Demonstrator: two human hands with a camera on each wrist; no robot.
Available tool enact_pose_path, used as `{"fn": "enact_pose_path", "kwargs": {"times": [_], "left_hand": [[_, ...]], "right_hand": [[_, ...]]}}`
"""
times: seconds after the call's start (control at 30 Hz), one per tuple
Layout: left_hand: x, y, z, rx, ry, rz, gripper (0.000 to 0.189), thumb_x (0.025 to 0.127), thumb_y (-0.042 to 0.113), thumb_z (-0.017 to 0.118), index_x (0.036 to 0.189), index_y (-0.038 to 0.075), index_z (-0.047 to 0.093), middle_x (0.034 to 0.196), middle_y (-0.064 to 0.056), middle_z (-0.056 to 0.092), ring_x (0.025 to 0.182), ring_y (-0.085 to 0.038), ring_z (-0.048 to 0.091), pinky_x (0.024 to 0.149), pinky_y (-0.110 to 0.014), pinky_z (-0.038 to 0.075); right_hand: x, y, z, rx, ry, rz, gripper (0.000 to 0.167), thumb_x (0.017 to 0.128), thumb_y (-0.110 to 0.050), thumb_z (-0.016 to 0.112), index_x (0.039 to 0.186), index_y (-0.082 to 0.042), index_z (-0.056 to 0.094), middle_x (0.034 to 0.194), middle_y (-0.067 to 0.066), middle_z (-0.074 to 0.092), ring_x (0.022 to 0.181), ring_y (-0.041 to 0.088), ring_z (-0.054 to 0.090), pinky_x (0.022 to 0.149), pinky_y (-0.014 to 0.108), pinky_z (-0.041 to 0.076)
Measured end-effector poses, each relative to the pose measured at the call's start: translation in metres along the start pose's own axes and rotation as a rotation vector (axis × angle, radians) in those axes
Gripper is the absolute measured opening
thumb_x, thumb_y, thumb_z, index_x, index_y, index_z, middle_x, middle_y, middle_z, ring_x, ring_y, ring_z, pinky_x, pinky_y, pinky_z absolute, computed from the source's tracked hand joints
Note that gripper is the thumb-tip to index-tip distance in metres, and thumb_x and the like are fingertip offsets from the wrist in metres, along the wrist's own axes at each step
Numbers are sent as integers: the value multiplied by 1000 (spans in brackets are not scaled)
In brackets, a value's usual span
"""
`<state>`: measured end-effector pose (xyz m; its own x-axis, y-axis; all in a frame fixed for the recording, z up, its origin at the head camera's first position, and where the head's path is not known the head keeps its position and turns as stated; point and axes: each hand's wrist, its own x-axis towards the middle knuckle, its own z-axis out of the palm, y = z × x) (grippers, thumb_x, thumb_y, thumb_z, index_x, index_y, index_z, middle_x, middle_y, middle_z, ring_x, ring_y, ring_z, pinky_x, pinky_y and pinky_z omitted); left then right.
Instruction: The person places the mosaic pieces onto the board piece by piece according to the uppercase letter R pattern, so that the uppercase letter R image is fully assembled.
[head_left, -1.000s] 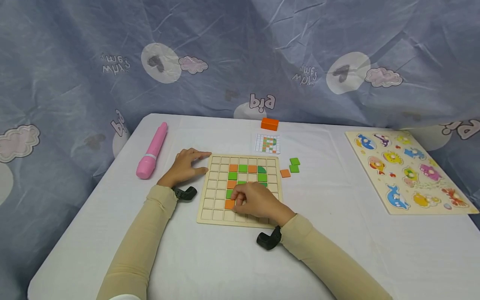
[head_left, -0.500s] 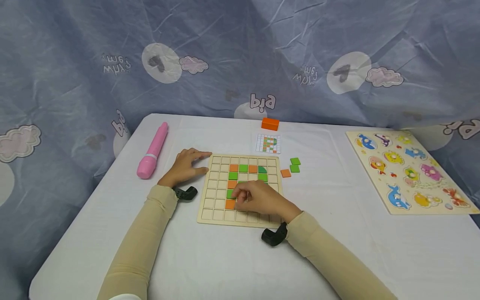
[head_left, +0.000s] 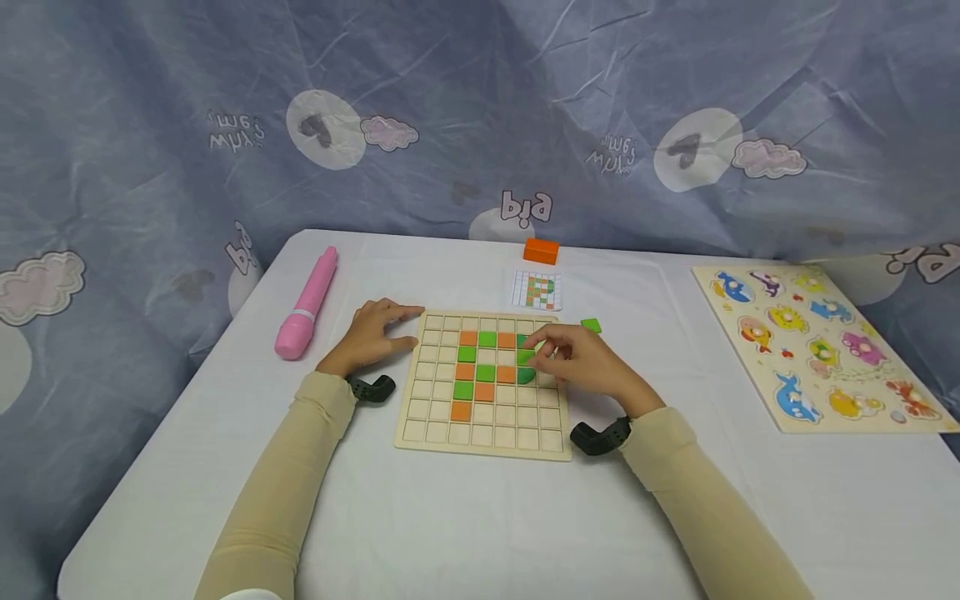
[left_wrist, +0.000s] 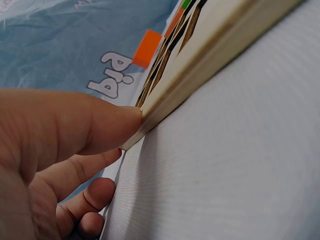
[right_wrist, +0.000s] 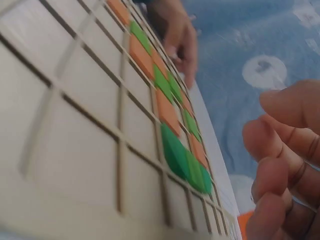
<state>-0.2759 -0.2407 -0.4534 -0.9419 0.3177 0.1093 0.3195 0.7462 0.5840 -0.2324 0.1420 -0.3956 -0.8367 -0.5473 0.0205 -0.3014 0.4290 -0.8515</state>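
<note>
My left hand [head_left: 372, 332] touches the left edge of the wooden grid board [head_left: 504, 437], near its far left corner. In the left wrist view its thumb [left_wrist: 107, 125] presses against the board's side, with the other fingers spread loosely. Orange tiles [head_left: 484, 392] and green tiles [head_left: 465, 354] fill part of the grid, with dark green rounded tiles [head_left: 527, 377] on its right side. My right hand [head_left: 581, 360] hovers over the board's right edge. Its loosely bent fingers [right_wrist: 270, 180] hold nothing in the right wrist view, the thumb standing apart.
One loose green tile [head_left: 592, 325] lies just beyond my right hand, which covers the spot in front of it. A pattern card [head_left: 537, 290] and an orange block [head_left: 541, 251] lie behind the board. A pink microphone-shaped toy [head_left: 306, 304] is left, an animal puzzle board [head_left: 813, 367] right.
My right hand has moved up and right from the middle of the board to its right edge, uncovering tiles including an orange one, and now hides two loose tiles. The left hand stays put.
</note>
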Motion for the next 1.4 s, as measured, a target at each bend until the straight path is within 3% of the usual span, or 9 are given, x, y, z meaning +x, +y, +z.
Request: {"fn": "enact_pose_path", "kwargs": {"times": [0.33, 0.6, 1.0, 1.4], "left_hand": [[0, -1, 1, -2, -1, -10, 58, 93, 27, 76, 149, 12, 67, 126, -15, 64, 121, -39, 51, 110, -59, 33], [-1, 2, 0, -5, -6, -19, 60, 93, 28, 76, 150, 12, 66, 128, -15, 64, 121, -37, 50, 109, -57, 33], [0, 0, 0, -3, 2, 1, 58, 93, 26, 76, 149, 11, 67, 126, -16, 65, 120, -38, 51, 109, -58, 33], [0, -2, 3, -2, 4, 0, 59, 93, 27, 77, 149, 11, 67, 126, -16, 64, 120, -39, 51, 109, -58, 33]], "right_hand": [[-12, 39, -49, 97, 131, 90, 32, 101, -6, 71, 129, 10, 68, 91, 16, 71, 63, 15, 54, 61, 29, 48], [-25, 74, -68, 100, 247, 139, 35, 102, -7, 72, 132, 10, 67, 84, 0, 68, 61, 12, 54, 59, 27, 49], [-29, 86, -70, 144, 268, 161, 33, 104, -5, 70, 131, 14, 66, 79, -2, 64, 60, 9, 53, 56, 24, 48], [-24, 92, -57, -50, 302, 174, 29, 96, -2, 73, 123, 10, 71, 77, -1, 58, 63, 7, 47, 58, 23, 41]]}}
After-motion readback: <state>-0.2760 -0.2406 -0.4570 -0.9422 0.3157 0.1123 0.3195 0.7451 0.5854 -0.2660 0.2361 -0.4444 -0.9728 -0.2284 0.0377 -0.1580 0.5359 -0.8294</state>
